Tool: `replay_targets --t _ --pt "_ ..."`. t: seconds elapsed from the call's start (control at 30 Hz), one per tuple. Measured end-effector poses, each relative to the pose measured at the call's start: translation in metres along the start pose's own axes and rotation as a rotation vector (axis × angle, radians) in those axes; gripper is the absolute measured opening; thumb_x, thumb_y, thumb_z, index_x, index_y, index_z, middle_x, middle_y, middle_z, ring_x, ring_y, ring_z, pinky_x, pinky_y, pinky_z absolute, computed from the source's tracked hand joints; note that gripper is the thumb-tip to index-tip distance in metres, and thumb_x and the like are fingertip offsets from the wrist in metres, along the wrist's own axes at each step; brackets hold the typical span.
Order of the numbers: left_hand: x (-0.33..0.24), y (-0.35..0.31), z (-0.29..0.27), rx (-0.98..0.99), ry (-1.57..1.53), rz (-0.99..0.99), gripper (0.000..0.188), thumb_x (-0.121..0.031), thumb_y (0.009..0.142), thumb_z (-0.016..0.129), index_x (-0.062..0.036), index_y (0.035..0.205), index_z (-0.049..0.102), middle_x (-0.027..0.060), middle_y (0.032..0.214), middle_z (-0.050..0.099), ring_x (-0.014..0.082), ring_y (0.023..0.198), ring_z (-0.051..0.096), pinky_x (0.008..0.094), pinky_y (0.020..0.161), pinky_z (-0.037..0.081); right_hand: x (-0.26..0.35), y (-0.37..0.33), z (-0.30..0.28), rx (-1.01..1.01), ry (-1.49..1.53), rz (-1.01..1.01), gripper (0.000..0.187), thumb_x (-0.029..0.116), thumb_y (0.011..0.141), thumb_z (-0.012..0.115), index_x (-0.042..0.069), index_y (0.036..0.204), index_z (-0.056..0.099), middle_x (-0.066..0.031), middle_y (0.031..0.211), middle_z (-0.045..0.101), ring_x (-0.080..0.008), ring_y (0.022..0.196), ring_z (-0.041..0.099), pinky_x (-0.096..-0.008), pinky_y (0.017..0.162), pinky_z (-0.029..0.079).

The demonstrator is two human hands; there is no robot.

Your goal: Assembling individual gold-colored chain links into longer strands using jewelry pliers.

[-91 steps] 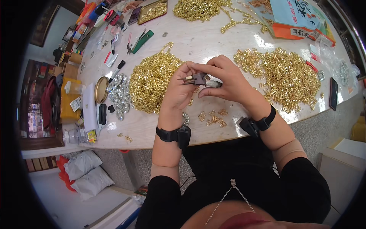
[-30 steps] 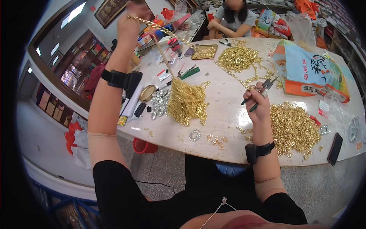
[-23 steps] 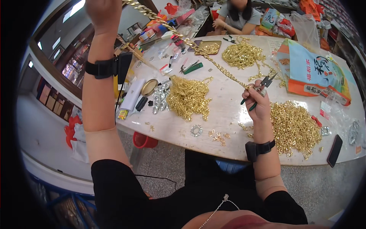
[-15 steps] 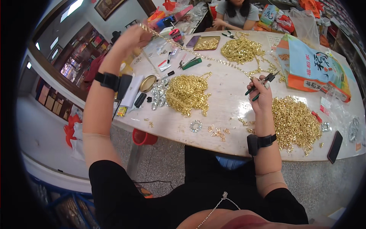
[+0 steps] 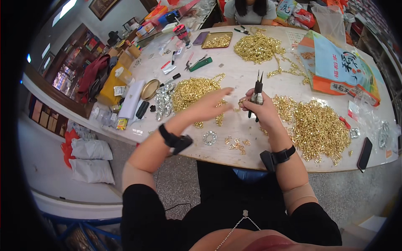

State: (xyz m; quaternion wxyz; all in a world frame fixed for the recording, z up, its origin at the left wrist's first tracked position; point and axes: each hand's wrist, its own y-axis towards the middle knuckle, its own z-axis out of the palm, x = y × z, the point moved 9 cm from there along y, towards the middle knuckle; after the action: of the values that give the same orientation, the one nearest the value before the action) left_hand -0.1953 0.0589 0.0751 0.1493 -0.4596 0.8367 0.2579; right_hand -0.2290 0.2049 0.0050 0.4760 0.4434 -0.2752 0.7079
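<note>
My right hand (image 5: 264, 112) is closed round a pair of needle-nose pliers (image 5: 258, 87), tips pointing away from me. Between its thumb and fingertips sits a small bit of gold chain (image 5: 242, 101). To its left my left hand (image 5: 212, 105), slightly blurred, has its fingers stretched out toward the right hand, with nothing seen in them. It passes over the near right side of a heap of gold chain (image 5: 190, 92). A large pile of loose gold links (image 5: 322, 129) lies to the right of my right hand.
Near the front edge lie a sparkly ring (image 5: 210, 138) and several rose-gold pieces (image 5: 236, 144). Farther back are another gold chain heap (image 5: 259, 47), a tray of gold parts (image 5: 217, 40) and green-handled pliers (image 5: 201, 64). A printed bag (image 5: 341, 71) and a phone (image 5: 365, 154) lie right. Someone sits opposite.
My left hand has come down from the far left to beside my right hand, and the long chain stretched between them is no longer held out. My right hand has shifted left; the pliers now point upward.
</note>
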Motion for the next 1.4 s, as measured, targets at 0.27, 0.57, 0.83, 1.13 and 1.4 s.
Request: replay_targets --t 0.27,0.57,0.83,1.13,1.4 --pt "0.026 0.027 0.074 0.081 -0.612 -0.432 0.033 -0.026 0.093 0.065 -0.0009 0.114 0.064 -0.0014 0.081 0.062 0.0050 0.067 0.051 0.0223 0.060 0.041 0.015 0.008 -0.031 -0.145 -0.246 -0.070 0.027 0.004 0.081 0.070 0.001 0.105 0.060 -0.0012 0.083 0.061 -0.0106 0.073 0.060 -0.0249 0.066 0.049" --pt "0.026 0.034 0.047 -0.114 -0.607 -0.384 0.019 -0.018 0.089 0.070 -0.0005 0.095 0.070 -0.0057 0.073 0.059 0.0019 0.065 0.046 0.0198 0.057 0.036 0.013 0.007 -0.023 -0.094 -0.185 -0.030 0.023 0.008 0.080 0.072 0.001 0.101 0.064 -0.0013 0.081 0.062 -0.0099 0.070 0.059 -0.0249 0.064 0.048" --pt "0.053 0.023 0.050 -0.153 -0.836 -0.416 0.019 -0.017 0.089 0.070 0.0003 0.097 0.070 -0.0022 0.076 0.062 0.0041 0.069 0.052 0.0197 0.061 0.040 0.007 0.007 -0.023 -0.090 -0.155 -0.018 0.019 0.012 0.087 0.067 0.000 0.101 0.063 -0.0060 0.081 0.065 -0.0118 0.069 0.061 -0.0258 0.063 0.048" --pt "0.062 0.021 0.059 -0.120 -1.044 -0.410 0.019 -0.011 0.090 0.068 0.0030 0.102 0.067 0.0028 0.088 0.067 0.0088 0.081 0.061 0.0210 0.073 0.048 0.001 0.009 -0.035 -0.193 0.042 -0.014 0.016 0.013 0.091 0.063 0.000 0.100 0.059 -0.0090 0.082 0.065 -0.0151 0.069 0.063 -0.0290 0.062 0.051" --pt "0.053 0.024 0.063 -0.071 -1.091 -0.368 0.021 -0.014 0.091 0.066 0.0001 0.105 0.067 0.0039 0.088 0.069 0.0089 0.082 0.061 0.0211 0.072 0.045 -0.010 0.014 -0.042 -0.222 0.188 0.002 0.012 0.009 0.087 0.063 0.002 0.095 0.057 -0.0096 0.084 0.064 -0.0180 0.075 0.064 -0.0314 0.068 0.052"
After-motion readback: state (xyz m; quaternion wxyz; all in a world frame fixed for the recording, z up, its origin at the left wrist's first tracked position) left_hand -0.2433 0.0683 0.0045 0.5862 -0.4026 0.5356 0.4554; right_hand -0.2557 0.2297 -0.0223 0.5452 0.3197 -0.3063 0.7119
